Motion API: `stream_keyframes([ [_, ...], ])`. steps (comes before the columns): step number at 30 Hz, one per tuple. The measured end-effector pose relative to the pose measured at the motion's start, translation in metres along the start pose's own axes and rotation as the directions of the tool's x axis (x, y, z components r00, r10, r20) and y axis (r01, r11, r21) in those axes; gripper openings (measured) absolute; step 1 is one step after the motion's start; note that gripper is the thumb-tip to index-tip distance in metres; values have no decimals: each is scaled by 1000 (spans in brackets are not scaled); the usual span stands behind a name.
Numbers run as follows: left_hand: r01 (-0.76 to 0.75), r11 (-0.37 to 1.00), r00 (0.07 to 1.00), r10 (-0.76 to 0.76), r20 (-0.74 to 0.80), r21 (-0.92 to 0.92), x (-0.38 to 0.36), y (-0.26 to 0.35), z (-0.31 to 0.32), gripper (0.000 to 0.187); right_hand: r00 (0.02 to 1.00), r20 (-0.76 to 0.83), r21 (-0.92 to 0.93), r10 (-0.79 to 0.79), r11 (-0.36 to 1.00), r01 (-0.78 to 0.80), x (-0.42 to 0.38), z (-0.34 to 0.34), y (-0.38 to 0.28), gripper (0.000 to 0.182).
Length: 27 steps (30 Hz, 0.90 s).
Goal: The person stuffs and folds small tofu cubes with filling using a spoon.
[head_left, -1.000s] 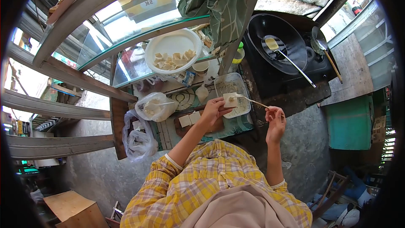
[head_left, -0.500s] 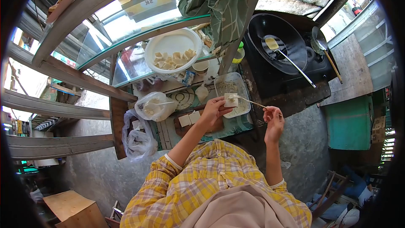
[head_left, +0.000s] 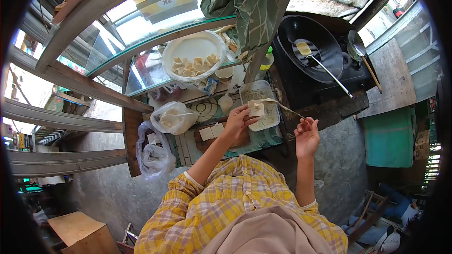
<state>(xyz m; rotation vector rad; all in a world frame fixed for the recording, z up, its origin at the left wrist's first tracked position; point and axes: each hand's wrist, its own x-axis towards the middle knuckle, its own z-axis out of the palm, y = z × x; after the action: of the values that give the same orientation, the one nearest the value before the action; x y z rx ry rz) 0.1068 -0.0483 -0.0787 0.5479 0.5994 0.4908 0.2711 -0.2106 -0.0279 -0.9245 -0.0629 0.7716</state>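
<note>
My left hand pinches a pale square dough wrapper that has a small lump of filling on it. In the fingers of my right hand is the handle end of a thin spoon; its head is slightly blurred beside the wrapper. Below them stands a clear plastic tub with pale mixture smeared inside. More square wrappers lie on a brown wooden board, left of the tub and partly behind my left forearm.
A white round tray of folded pieces stands on the glass shelf. Plastic bags lie at the left of the worktop. A black wok with a spatula sits on the stove at right. Wooden cabinet bars extend to the left.
The spoon's head has lifted off the wrapper and moved slightly up and right. My right hand has shifted a little to the right. The wrapper in my left hand now shows its filling.
</note>
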Motion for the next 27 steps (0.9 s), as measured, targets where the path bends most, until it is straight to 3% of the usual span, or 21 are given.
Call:
stream_keyframes([
  [2,-26,1000,1000,26,-10,-16,2,-3,-5,32,997,-46,130,62,990,-56,4,-6,0,34],
  [5,-79,997,994,77,-81,-20,1,-5,-10,31,991,-124,111,43,993,-29,10,-13,9,34],
  [8,-146,989,981,143,-128,-20,0,-5,-13,30,960,-161,-331,-229,929,166,21,-29,39,34],
  [9,-156,988,978,154,-139,-3,0,-5,-13,30,949,-186,-419,-254,894,157,22,-31,51,34],
  [12,-171,984,972,176,-153,44,-2,-4,-9,29,983,-15,-651,-181,748,127,27,-53,89,34],
  [13,-174,983,972,181,-147,61,-4,-3,-7,29,1000,-14,-698,-7,716,-5,28,-61,94,29],
  [14,-178,981,971,188,-145,80,-6,-1,-6,28,974,65,-894,-218,421,154,25,-69,101,27],
  [15,-184,979,972,194,-132,87,-9,1,-5,28,901,208,-968,-381,51,245,19,-65,104,26],
  [16,-188,978,973,198,-118,93,-11,1,-2,28,792,389,-909,-470,-332,250,10,-48,101,26],
  [17,-190,977,975,200,-101,98,-13,2,1,28,834,305,-952,-459,-170,254,1,-32,91,29],
  [20,-85,985,995,93,-45,148,-20,6,12,29,804,459,-873,-377,-26,487,-1,-6,72,30],
  [21,-59,982,997,65,-28,178,-20,4,13,29,896,402,-831,-189,335,444,3,-4,71,32],
  [23,-14,971,1000,12,7,239,-19,-3,15,28,937,349,-652,8,721,237,9,0,80,30],
  [24,-16,965,1000,17,0,260,-17,-7,14,29,929,354,-515,111,852,94,11,1,85,30],
  [27,-33,948,999,41,-17,317,-13,-16,9,30,912,382,-507,147,859,74,12,0,88,30],
])
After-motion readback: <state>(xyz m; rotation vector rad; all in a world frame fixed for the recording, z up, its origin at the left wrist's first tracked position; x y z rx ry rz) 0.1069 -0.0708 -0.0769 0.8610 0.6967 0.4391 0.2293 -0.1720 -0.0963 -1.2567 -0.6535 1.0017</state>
